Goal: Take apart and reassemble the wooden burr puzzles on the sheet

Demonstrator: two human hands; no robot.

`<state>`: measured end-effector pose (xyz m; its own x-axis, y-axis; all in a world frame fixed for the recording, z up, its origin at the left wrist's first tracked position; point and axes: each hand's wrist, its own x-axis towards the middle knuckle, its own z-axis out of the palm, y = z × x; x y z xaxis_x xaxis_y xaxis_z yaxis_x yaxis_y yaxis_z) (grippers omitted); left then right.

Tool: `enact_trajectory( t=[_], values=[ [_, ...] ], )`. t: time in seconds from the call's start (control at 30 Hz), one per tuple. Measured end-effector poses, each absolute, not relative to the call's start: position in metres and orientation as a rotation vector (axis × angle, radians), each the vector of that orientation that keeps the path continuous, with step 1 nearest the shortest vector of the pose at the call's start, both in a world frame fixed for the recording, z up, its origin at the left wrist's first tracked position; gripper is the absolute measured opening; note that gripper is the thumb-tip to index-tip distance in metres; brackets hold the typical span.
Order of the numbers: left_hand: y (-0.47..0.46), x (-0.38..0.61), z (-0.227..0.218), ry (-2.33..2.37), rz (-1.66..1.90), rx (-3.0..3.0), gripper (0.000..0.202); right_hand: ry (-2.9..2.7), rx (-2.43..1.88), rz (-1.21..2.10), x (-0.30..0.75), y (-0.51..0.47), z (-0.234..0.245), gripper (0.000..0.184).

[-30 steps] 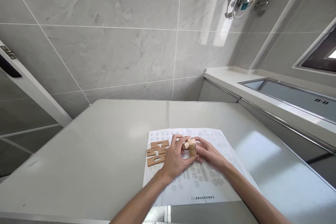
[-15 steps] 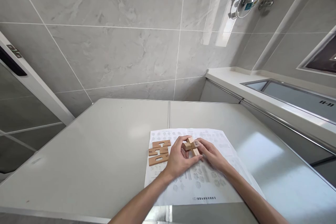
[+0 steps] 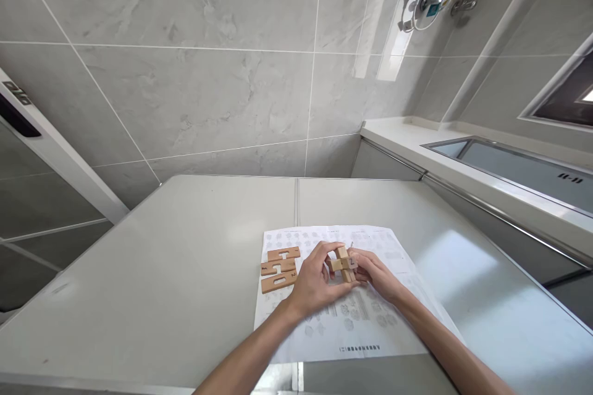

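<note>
Several pale wooden puzzle pieces (image 3: 341,264) form a small cross-shaped block just above the paper. My left hand (image 3: 315,273) curls around its left side, thumb at the lower end and fingers at the upper end. From the right, my right hand (image 3: 373,270) pinches the end of a piece marked with a dark figure like a 2. Three flat brown wooden pieces (image 3: 278,267) with cut-out slots and dark marks lie stacked one below another left of my left hand. Under everything spreads a printed instruction sheet (image 3: 370,333) with small diagrams.
The light folding table (image 3: 162,278) has a seam down its middle. Behind it rises a grey tiled wall (image 3: 208,99). A white counter with an inset sink (image 3: 504,166) runs along the right, and a white-framed door (image 3: 60,148) stands at the left.
The wooden block has turned in my hands, its crossing pieces now sitting more upright and slightly to the right. Both hands keep their hold. The flat brown pieces stay put.
</note>
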<state>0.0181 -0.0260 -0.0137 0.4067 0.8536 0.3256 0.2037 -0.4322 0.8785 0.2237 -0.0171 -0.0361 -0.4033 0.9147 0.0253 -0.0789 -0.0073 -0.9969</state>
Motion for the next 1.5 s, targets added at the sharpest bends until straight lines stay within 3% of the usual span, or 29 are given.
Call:
enact_trajectory(
  t=[0.23, 0.4, 0.57, 0.7, 1.0, 1.5],
  values=[
    [-0.023, 0.014, -0.015, 0.910, 0.982, 1.966, 0.068, -1.373, -0.875, 1.626, 0.222, -0.017, -0.031, 0.051],
    [-0.021, 0.019, -0.022, 1.071, 1.012, 1.777, 0.075, -0.995, -0.909, 1.748, 0.220, -0.011, -0.029, 0.045],
    [-0.020, 0.022, -0.025, 1.106, 1.046, 1.862, 0.032, -0.692, -0.870, 1.604, 0.235, 0.004, -0.035, 0.040],
    [-0.025, 0.021, -0.022, 1.070, 0.934, 2.058, 0.019, -0.605, -0.827, 1.516, 0.245, 0.014, -0.045, 0.036],
    [-0.031, 0.021, -0.023, 0.910, 0.800, 2.426, 0.018, -0.533, -0.759, 1.418, 0.254, 0.016, -0.052, 0.042],
    [-0.030, 0.022, -0.031, 0.861, 0.657, 2.548, 0.019, -0.933, -0.998, 1.621, 0.221, -0.007, -0.023, 0.044]
  ],
)
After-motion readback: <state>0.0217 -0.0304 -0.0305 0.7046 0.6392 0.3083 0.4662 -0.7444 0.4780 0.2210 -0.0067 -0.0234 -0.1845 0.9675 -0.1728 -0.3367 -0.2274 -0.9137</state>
